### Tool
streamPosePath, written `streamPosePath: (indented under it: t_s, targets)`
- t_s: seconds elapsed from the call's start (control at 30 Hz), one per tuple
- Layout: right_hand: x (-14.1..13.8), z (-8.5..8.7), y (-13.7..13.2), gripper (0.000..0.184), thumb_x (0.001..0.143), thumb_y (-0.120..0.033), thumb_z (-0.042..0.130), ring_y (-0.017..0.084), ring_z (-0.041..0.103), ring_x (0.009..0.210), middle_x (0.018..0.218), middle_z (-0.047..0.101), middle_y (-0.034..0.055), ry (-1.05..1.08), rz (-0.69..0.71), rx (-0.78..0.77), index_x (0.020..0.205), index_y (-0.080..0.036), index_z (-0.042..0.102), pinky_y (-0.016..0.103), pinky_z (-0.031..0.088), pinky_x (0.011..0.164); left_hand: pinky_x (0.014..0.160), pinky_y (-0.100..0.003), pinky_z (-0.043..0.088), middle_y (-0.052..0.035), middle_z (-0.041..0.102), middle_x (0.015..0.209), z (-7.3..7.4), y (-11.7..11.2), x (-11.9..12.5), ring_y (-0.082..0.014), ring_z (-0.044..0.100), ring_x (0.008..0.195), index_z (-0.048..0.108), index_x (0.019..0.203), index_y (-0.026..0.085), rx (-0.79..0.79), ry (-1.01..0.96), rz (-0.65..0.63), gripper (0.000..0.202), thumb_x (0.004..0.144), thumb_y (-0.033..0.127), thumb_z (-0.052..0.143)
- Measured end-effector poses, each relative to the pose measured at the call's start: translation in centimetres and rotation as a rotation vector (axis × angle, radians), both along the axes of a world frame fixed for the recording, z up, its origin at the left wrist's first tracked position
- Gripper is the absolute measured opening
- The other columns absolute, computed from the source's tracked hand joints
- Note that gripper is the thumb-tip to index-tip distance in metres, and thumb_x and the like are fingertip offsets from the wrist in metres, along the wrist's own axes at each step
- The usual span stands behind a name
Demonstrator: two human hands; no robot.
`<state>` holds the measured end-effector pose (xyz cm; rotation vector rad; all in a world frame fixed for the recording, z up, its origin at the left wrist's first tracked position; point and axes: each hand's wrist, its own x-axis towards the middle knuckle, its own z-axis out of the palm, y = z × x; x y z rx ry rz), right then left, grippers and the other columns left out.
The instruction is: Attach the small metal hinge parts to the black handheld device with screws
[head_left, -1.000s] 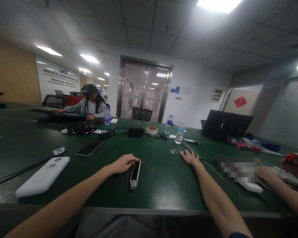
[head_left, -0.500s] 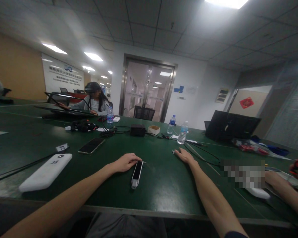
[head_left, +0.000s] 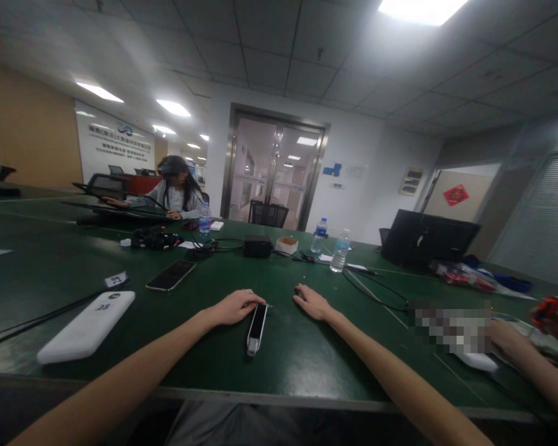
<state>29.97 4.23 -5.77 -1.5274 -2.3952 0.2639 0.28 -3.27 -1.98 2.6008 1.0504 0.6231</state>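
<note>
My left hand (head_left: pixel 236 307) is closed, its fingertips at the far end of a slim white stick-like device (head_left: pixel 257 328) with a black face, which lies lengthwise on the green table. A thin piece sticks out past that far end. To the right, my right hand (head_left: pixel 312 303) rests low on the table, fingers closed on a small dark object (head_left: pixel 299 293) that they partly cover; its kind is unclear. A smartphone (head_left: pixel 171 275) lies left of my left hand, and nearer me is a white slab-like case (head_left: pixel 88 327) marked 28.
Water bottles (head_left: pixel 340 251), a small open box (head_left: pixel 287 245), a black box (head_left: pixel 257 246) and cables lie beyond my hands. Another person's hand (head_left: pixel 511 341) is at the right, near a blurred-out patch. Across the table a person (head_left: pixel 174 189) sits. A monitor (head_left: pixel 428 238) stands at the right.
My right hand has slid left, nearer my left hand, with the small dark object at its fingers. The left hand and the slim device have stayed in place.
</note>
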Motion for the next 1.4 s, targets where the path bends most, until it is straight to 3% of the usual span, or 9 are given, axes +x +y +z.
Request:
streamPosePath:
  t_s: [0.2,0.37,0.43,0.53,0.67,0.83,1.1,1.27,1.4]
  targets:
    - [-0.7,0.1,-1.7,0.068,0.09,-0.062,0.021,0.022,0.014,0.14,0.149,0.028,0.0078,-0.005,0.079,0.011,0.141,-0.018,0.033,0.038,0.01,0.112,0.081,-0.026,0.044,-0.004,0.06,0.1,-0.2,0.1,-0.1,-0.0156,0.057,0.089,0.06,0.117,0.025,0.014,0.009,0.007,0.032,0.091,0.021,0.041]
    - [3.9,0.2,2.8,0.075,0.089,-0.062,0.016,0.028,0.008,0.14,0.152,0.017,0.0142,-0.042,-0.423,0.012,0.144,-0.012,0.026,0.046,0.007,0.11,0.08,-0.025,0.044,-0.0035,0.06,0.1,-0.2,0.2,0.0,-0.0153,0.056,0.09,0.059,0.117,0.026,-0.002,0.017,0.014,0.031,0.092,0.025,0.04]
    - [5.5,-0.3,4.6,0.081,0.088,-0.064,0.013,0.031,0.014,0.139,0.149,0.02,0.0203,-0.08,-0.534,-0.069,0.144,-0.007,0.024,0.048,0.011,0.108,0.079,-0.025,0.044,-0.0032,0.059,0.099,-0.1,0.3,0.1,-0.0152,0.056,0.089,0.059,0.117,0.026,-0.006,0.022,0.025,0.031,0.092,0.024,0.04]
    - [6.0,-0.9,6.7,0.079,0.089,-0.062,0.013,0.03,0.015,0.139,0.149,0.02,0.0212,-0.115,-0.456,-0.109,0.144,-0.007,0.022,0.047,0.01,0.109,0.079,-0.026,0.045,-0.0033,0.059,0.1,-0.1,0.4,0.5,-0.0156,0.056,0.089,0.06,0.116,0.027,0.001,0.035,0.035,0.031,0.091,0.023,0.041]
    - [3.9,-0.8,8.9,0.065,0.093,-0.052,0.017,0.022,0.015,0.139,0.152,0.019,0.0115,-0.113,-0.298,-0.11,0.146,-0.015,0.018,0.039,0.011,0.111,0.081,-0.027,0.045,-0.0036,0.059,0.101,0.0,0.6,1.2,-0.0162,0.056,0.092,0.06,0.115,0.026,0.04,0.048,0.038,0.032,0.091,0.021,0.041]
    - [2.0,-0.4,9.9,0.054,0.095,-0.042,0.02,0.02,0.017,0.139,0.151,0.022,0.0054,-0.108,-0.165,-0.11,0.143,-0.019,0.03,0.037,0.013,0.111,0.08,-0.027,0.046,-0.004,0.059,0.103,0.3,0.9,2.2,-0.0166,0.057,0.094,0.061,0.114,0.026,0.05,0.078,0.048,0.032,0.091,0.02,0.039]
    - [3.3,1.1,5.0,0.052,0.085,-0.017,0.036,0.017,0.036,0.131,0.143,0.04,0.0032,-0.131,-0.015,-0.077,0.136,-0.017,0.044,0.027,0.024,0.109,0.08,-0.025,0.045,-0.0033,0.059,0.103,0.2,1.4,2.6,-0.0157,0.057,0.092,0.06,0.115,0.028,0.072,0.089,0.055,0.032,0.091,0.022,0.041]
    - [3.8,2.9,2.5,0.047,0.073,-0.01,0.05,0.02,0.056,0.111,0.116,0.064,0.005,-0.223,-0.051,-0.096,0.116,-0.024,0.065,0.026,0.038,0.097,0.078,-0.025,0.046,-0.0034,0.058,0.102,0.2,1.3,2.5,-0.0158,0.057,0.091,0.06,0.116,0.028,0.077,0.102,0.063,0.032,0.091,0.022,0.04]
    - [3.4,3.8,1.5,0.038,0.069,-0.008,0.057,0.02,0.061,0.099,0.102,0.068,0.0062,-0.251,-0.103,-0.085,0.1,-0.023,0.072,0.025,0.043,0.087,0.077,-0.025,0.045,-0.0038,0.058,0.102,0.3,1.2,2.4,-0.0155,0.057,0.09,0.059,0.118,0.027,0.1,0.134,0.058,0.034,0.091,0.021,0.039]
